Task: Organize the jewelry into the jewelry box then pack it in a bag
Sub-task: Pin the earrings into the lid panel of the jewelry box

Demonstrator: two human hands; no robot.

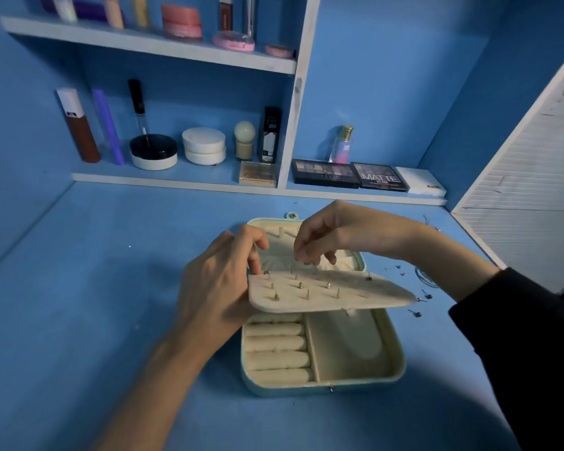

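The pale-green, cream-lined, rounded jewelry box [323, 382] lies open on the blue tabletop [79, 288] closest to the viewer, its near half showing a row of padded ring rolls [277, 346] and one bare compartment [349, 346] beside them, neither holding anything that I can see; above that half the cream felt earring flap [329, 294] is lifted roughly level. The left hand [219, 288] grips the flap's left edge, thumb on top and fingers seemingly underneath, steadying it; about a dozen small stud posts [300, 284] already stand through the flap just right of that grip. The right hand [326, 242] hovers above the flap's far edge, thumb and forefinger pressed together in a pinch, most likely on a tiny stud or backing, though it is too small to make out.

Judged from this, the earring stage is well along but unfinished; several loose silver studs [417, 312] lie on the tabletop beyond the flap's free right end, well apart from the left hand's grip, and a thin wiry piece [424, 276], perhaps a chain or hoop, lies near the right forearm. Left to do: seat those pieces, lower the flap, close the box, and pack it; no bag is in view.
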